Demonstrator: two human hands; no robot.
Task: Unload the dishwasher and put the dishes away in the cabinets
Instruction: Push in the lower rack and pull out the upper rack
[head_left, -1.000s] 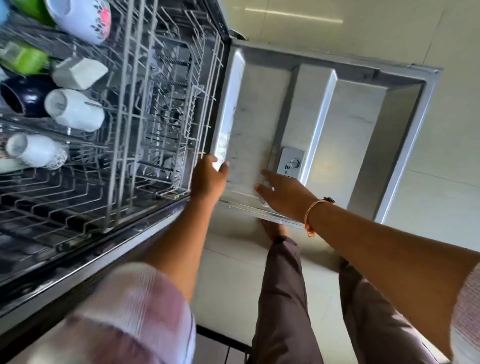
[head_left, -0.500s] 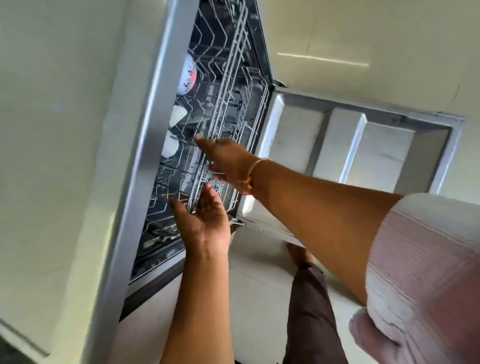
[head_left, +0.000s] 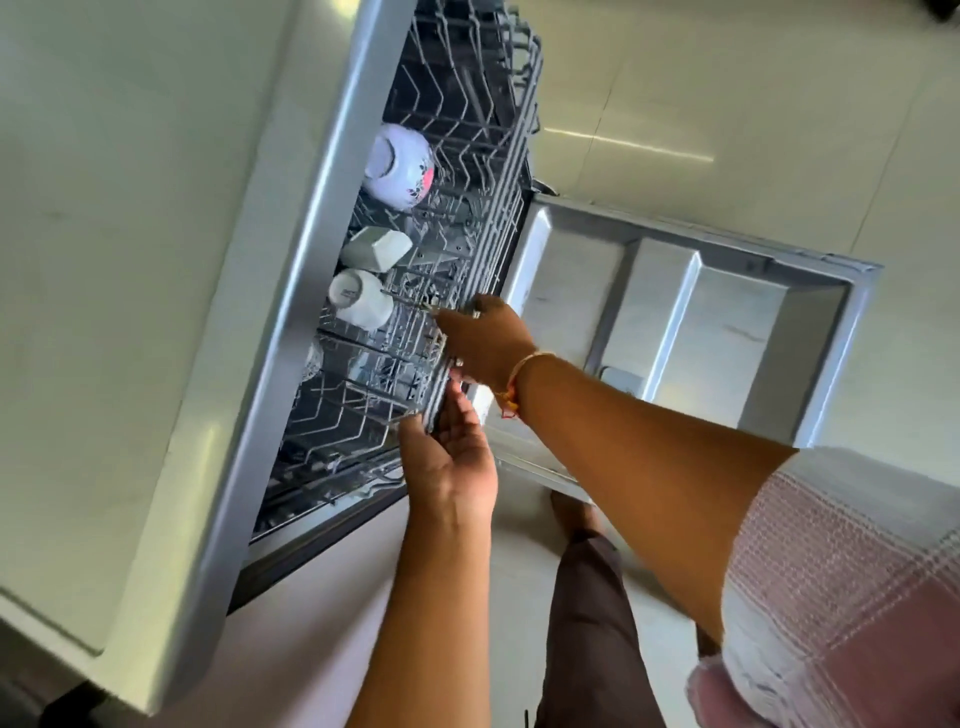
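A person's hands have left the lip of the open dishwasher door (head_left: 675, 322), where both rested a second ago, and now meet at the front rail of the upper rack (head_left: 498, 218). The view has also pulled back and up, so the pale counter (head_left: 104, 260) above the machine fills the left of the frame.

The left hand (head_left: 452, 462) lies palm up under the rail, its fingers straight and touching the wire from below. The right hand (head_left: 485, 338), with a thread bracelet (head_left: 519, 384) at the wrist, is laid over the rail from above. Only its back shows, so it cannot be told whether the fingers close round the wire.

The dishes are all in the rack, set back under the counter's edge and apart from both hands: a white bowl with a pink flower pattern (head_left: 397, 166), a square-sided white cup (head_left: 376, 248) and a round white mug (head_left: 358, 299), each tipped on its side or upside down. The door hangs fully down at right, its detergent dispenser (head_left: 621, 382) just beyond the right forearm.

The shift suggests the door step is finished and the rack is now the concern, probably to be drawn out or steadied so the cups can be reached. No dish is in a hand yet, so unloading proper seems not to have begun.
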